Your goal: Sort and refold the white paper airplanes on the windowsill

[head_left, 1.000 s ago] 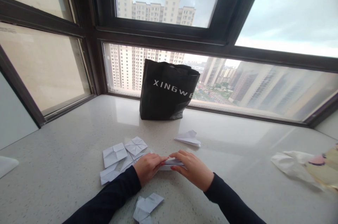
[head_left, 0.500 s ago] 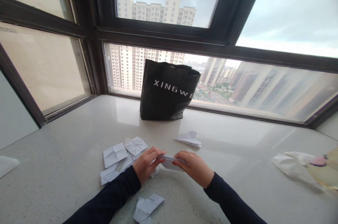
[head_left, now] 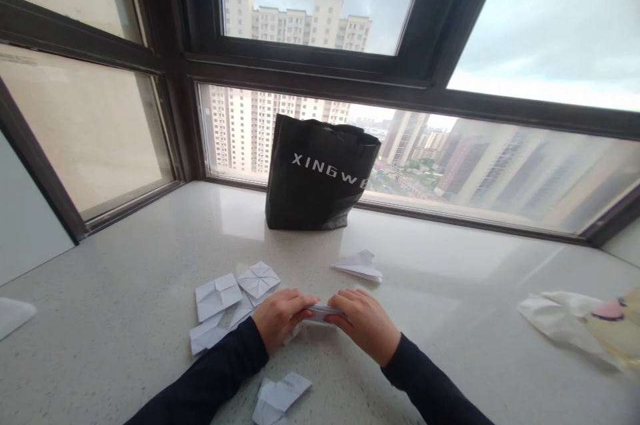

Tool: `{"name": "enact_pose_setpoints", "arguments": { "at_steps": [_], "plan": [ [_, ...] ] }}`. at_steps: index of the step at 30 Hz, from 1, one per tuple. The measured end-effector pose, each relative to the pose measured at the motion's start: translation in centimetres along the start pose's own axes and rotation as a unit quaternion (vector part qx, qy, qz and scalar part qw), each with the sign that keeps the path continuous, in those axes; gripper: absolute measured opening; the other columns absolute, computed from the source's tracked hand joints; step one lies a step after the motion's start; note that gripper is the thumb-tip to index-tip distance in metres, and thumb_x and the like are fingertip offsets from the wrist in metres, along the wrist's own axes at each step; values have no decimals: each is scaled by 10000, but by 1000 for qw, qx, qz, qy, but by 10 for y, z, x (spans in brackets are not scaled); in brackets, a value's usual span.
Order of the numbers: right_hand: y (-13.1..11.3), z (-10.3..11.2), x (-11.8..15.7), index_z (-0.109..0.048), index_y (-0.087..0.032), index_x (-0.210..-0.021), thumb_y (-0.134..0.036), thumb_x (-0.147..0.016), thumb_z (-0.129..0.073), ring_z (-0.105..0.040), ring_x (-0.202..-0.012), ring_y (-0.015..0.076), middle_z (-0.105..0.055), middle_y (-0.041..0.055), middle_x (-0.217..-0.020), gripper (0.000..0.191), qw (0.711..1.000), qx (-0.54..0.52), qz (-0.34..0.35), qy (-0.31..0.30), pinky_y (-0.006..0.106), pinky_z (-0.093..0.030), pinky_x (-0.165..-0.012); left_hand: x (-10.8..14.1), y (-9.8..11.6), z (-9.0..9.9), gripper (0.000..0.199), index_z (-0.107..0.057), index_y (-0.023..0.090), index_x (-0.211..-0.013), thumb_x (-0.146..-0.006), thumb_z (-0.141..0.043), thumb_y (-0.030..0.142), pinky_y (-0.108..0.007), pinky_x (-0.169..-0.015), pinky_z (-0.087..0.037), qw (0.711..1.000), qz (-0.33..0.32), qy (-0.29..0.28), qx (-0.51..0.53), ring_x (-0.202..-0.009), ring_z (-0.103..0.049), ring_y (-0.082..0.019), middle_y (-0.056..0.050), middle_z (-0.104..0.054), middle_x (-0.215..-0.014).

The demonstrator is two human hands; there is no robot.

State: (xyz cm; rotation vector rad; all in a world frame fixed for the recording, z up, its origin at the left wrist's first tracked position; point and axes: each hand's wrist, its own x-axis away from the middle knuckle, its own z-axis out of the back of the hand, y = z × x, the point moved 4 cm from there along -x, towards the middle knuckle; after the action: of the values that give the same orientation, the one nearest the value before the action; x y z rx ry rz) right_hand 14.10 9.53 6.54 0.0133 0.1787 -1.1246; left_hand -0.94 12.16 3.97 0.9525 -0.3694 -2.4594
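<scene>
Between my two hands is a folded sheet of white paper [head_left: 323, 312], seen nearly edge-on just above the counter. My left hand [head_left: 281, 319] pinches its left end, thumb and fingers closed on it. The right end is gripped by my right hand [head_left: 366, 323] in the same way. Several folded white paper pieces [head_left: 219, 296] lie left of my left hand, one of them a square with star-like creases [head_left: 259, 279]. A paper plane [head_left: 359, 265] rests beyond my right hand. Nearer to me lies another folded paper piece [head_left: 281, 397].
A black bag [head_left: 320, 178] with white letters stands on the speckled white counter [head_left: 440, 291] against the window. At the right is a crumpled white and yellow wrapper [head_left: 575, 325]. A white object [head_left: 15, 316] sits at the left edge.
Both hands have moved slightly toward me with the paper. The paper shows less of its face below the fingers than before.
</scene>
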Motion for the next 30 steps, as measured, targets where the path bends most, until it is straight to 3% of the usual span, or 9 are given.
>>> {"name": "enact_pose_setpoints", "arguments": {
  "at_steps": [6,14,18,22,25,30],
  "plan": [
    [2,6,0,-604,-194,-849,-216,-835,-494,-559,-728,163,-620,26,-755,113,1000,-14,5,12,258,-383,-652,2,-2,-3,303,-518,172,-1144,-902,-340,218,-243,-671,-453,999,8,32,-16,-735,-532,-147,-52,-580,-779],
    [6,-5,-2,-597,-181,-821,-187,-846,-470,-570,-722,163,-628,37,-750,129,1000,-15,-8,7,250,-393,-652,2,-3,-8,369,-375,172,-1263,-896,-331,158,-290,-690,-454,997,-14,9,-75,-725,-509,-163,-58,-579,-829],
    [9,-4,-2,-615,-186,-801,-205,-835,-482,-588,-738,174,-649,37,-758,138,999,-29,-31,-26,262,-400,-668,2,-4,-12,299,-478,162,-1163,-882,-379,156,-270,-652,-455,997,-8,-7,-74,-687,-514,-159,-44,-567,-758],
    [16,2,-2,-640,-194,-794,-167,-761,-552,-600,-747,161,-670,21,-787,98,991,-119,-47,-39,237,-418,-668,3,-4,-14,253,-530,157,-1083,-876,-385,139,-248,-657,-448,998,7,-8,-62,-703,-518,-155,-44,-562,-752],
    [28,7,-1,-656,-190,-766,-167,-726,-565,-608,-669,143,-674,6,-726,102,979,-173,-95,-52,218,-439,-615,3,-5,-15,253,-526,146,-1090,-877,-390,163,-243,-661,-447,999,8,-11,-50,-717,-521,-158,-54,-568,-773],
    [71,4,8,-665,-146,-685,-152,-696,-550,-589,-478,123,-640,14,-588,116,962,-147,-209,-97,195,-437,-455,4,-13,-19,352,-482,106,-1144,-891,-343,308,-278,-645,-446,1000,4,-1,-14,-690,-509,-170,-71,-566,-757]
  ]
}}
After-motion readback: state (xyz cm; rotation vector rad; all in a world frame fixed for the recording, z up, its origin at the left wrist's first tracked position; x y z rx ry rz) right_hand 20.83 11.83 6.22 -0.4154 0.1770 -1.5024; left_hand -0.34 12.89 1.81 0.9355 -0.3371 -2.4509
